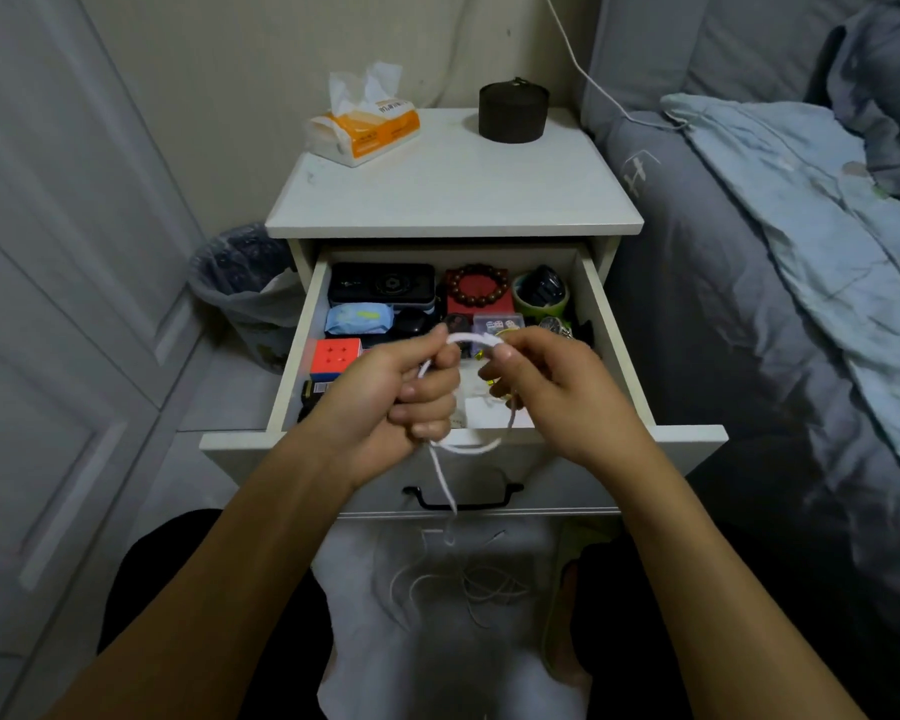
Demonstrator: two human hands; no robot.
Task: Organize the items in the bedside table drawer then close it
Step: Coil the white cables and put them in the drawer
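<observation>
Head view, looking down: one bed (780,283) on the right, one white counter (453,194) carrying one tissue pack (365,132) and one dark round tin (513,112). Its single drawer (614,335) stands pulled out toward the person, full of small things, among them one red cube (333,358) and one bead bracelet (478,286). Above the drawer, two hands: left hand (406,392) and right hand (546,381) each pinch one white cable (471,339), arched left-to-right between them, its tail hanging straight down.
</observation>
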